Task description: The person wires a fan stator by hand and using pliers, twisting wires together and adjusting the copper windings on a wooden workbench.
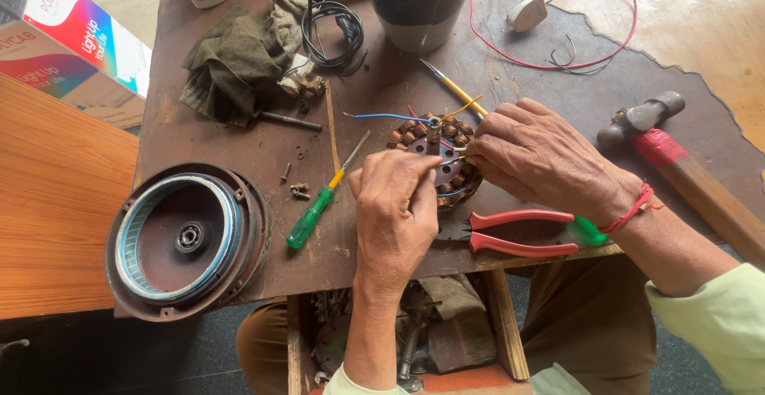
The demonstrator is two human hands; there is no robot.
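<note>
Looking down at a worn brown workbench, both hands are crowded over a small motor stator sitting near the front edge, right of the middle. The left hand is curled over the near side of it, fingers bent down onto the hub, which looks to me like it's just pinning the thing so it doesn't skate around. The right hand comes in from the right with fingertips pinched narrow on the thin lead wires at the stator's edge, probably because those strands are too fine for anything but a fingertip hold. The stator itself is a ring of copper-coloured coils around a dark core with a short shaft poking up, and blue, red and yellow wires trail off to the left. Red-handled pliers lie just beside the hands at the bench edge, handy to grab. A green-handled screwdriver sits to the left with a few loose screws near it, and the round fan housing hangs over the front left corner. A hammer rests well off to the right, and a crumpled rag sits at the back.
</note>
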